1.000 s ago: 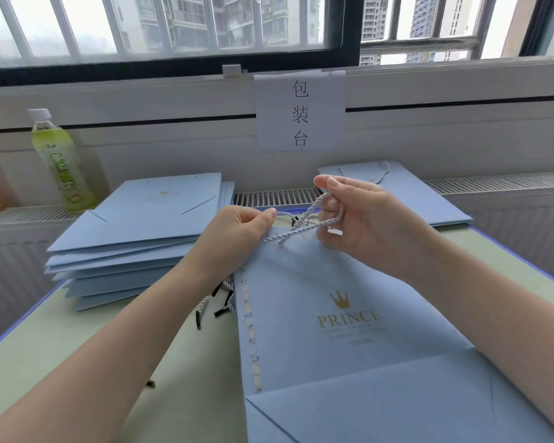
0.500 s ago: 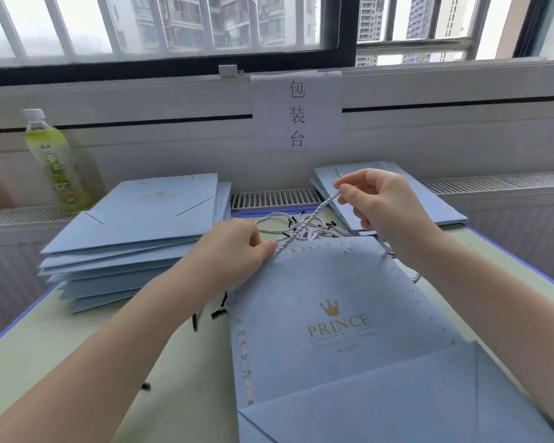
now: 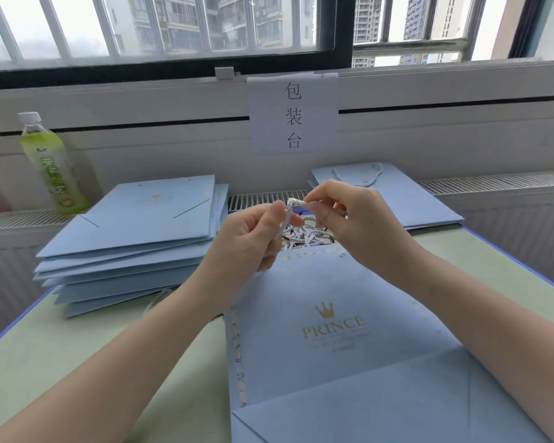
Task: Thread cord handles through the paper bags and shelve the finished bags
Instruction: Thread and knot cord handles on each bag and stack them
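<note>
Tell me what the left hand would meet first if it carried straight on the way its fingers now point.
The left hand points up and right, pinching the cord. Going on, it would likely first meet the fingertips of the right hand, which pinch the same cord close by, though depth is unclear.

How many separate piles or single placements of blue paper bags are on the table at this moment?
3. A tall stack at left, a low pile with a cord handle at back right, and one bag flat under the hands. The number of bags in each pile can't be counted.
</note>
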Motion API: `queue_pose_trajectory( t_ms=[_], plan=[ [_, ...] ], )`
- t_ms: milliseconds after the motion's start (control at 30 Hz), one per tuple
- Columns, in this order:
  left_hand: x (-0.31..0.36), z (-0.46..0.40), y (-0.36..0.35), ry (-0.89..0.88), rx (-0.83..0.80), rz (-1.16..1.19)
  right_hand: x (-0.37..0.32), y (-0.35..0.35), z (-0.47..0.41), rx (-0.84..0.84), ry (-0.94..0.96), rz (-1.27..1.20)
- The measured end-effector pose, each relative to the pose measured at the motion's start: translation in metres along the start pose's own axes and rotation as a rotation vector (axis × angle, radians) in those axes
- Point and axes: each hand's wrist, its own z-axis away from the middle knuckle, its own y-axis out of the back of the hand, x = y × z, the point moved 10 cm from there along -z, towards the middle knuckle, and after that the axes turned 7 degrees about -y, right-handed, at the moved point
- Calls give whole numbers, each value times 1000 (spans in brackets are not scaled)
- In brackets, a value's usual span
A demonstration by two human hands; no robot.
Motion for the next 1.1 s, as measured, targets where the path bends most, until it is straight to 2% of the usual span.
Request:
queue_pose_trajectory(
  t_ms=[200, 300, 333, 367, 500, 567, 667, 733, 833, 933, 1000, 1100],
  plan=[
    [26, -2, 35, -170, 206, -135, 28, 19, -6, 85, -74, 95],
    [35, 1, 44, -239, 264, -329, 35, 29, -9, 113, -146, 83],
    [34, 2, 44, -245, 251, -410, 41, 29, -10, 97, -202, 13],
    [31, 2, 41, -236, 218, -479, 50, 26, -10, 66, -284, -125],
    [2, 4, 20, -133, -40, -869, 67, -11, 2, -105, -673, -984],
    [-7, 7, 12, -118, -108, -1006, 60, -21, 5, -140, -733, -1264],
    [-2, 7, -2, -277, -140, -1029, 44, -25, 5, -202, -706, -1468],
    [-6, 5, -5, -298, -145, -1034, 33, -25, 4, -275, -625, -1371],
    [-17, 3, 0, -205, -116, -966, 21, -21, 3, -284, -388, -750],
    [-7, 2, 0, -207, -80, -690, 1, -27, 6, -236, -156, -320],
    [-1, 3, -4, -216, -81, -550, -5, -31, 10, -193, -84, -170],
    [9, 6, 1, -266, -1, -507, -16, -25, 12, -92, 53, 18]
  ],
)
